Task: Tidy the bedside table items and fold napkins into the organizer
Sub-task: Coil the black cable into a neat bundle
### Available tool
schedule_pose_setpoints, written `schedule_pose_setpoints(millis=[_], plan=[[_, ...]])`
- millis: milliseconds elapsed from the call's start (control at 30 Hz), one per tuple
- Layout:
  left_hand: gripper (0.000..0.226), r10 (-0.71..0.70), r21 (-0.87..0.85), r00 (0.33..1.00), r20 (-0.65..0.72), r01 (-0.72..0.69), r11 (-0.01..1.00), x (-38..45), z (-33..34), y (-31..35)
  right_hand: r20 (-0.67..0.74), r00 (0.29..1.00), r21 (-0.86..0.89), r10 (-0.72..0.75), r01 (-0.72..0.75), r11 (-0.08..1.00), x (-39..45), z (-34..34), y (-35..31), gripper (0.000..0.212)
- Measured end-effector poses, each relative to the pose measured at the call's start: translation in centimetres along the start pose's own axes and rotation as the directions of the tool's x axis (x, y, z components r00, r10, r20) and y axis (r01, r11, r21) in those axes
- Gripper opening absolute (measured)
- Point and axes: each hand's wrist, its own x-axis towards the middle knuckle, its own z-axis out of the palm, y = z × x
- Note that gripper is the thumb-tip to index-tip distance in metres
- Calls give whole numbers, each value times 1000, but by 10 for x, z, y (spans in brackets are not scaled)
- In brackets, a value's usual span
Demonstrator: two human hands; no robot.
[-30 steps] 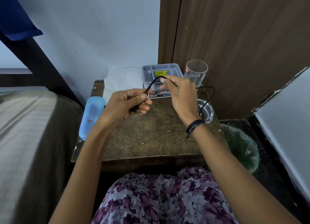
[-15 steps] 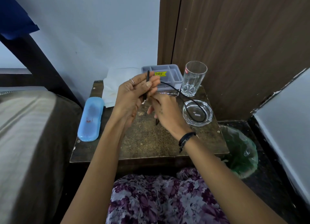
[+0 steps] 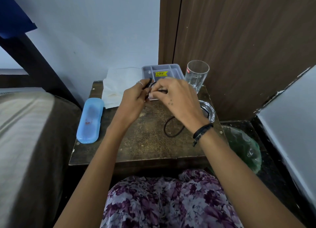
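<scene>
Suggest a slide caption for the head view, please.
Both hands, left hand and right hand, coil a black cable over the bedside table, near the grey organizer.

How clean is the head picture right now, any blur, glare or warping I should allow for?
Head view: soft motion blur on the right hand and left hand, so the cable between the fingers is smeared; the table stays sharp; wide-angle bending at the edges; dim, even light, small glints on the glass.
</scene>
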Motion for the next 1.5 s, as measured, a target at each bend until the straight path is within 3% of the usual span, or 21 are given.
schedule_pose_setpoints(millis=[233,367,467,567,733,867,967,1067,1200,1300,1400,1500], plan=[[33,-142,-242,976,167,181,953,-5,-15,-4,-145,986,13,-85,88,996,18,-7,10,12],[32,-131,-479,962,241,235,846,-7,-21,-4,-165,986,228,6,32,973,19,6,12,16],[32,-97,-609,971,219,213,764,-10,-17,0,-146,986,291,82,-37,956,16,21,16,22],[33,-84,-695,987,134,154,702,-10,-11,3,-44,982,386,184,-153,910,10,33,16,24],[30,-103,-708,994,42,102,699,-8,-4,3,185,921,590,343,-384,711,2,47,13,24],[24,-119,-657,991,-68,46,753,-1,-3,7,371,863,711,343,-502,492,1,50,11,21],[18,-119,-645,989,-85,37,763,2,5,5,459,837,727,298,-547,415,2,46,6,22],[21,-82,-485,985,-152,-2,875,6,6,-7,546,803,683,238,-592,428,0,38,1,29],[35,95,-19,990,-103,-98,995,9,-2,-16,546,790,615,278,-604,507,-4,29,2,22],[39,172,262,985,22,-172,950,9,-1,-15,450,836,491,314,-525,695,-3,23,5,9],[45,173,367,978,119,-205,907,9,1,-15,381,885,230,266,-369,900,4,16,5,12],[40,265,456,938,224,-342,822,7,1,-16,373,892,51,256,-295,954,11,7,5,21]])
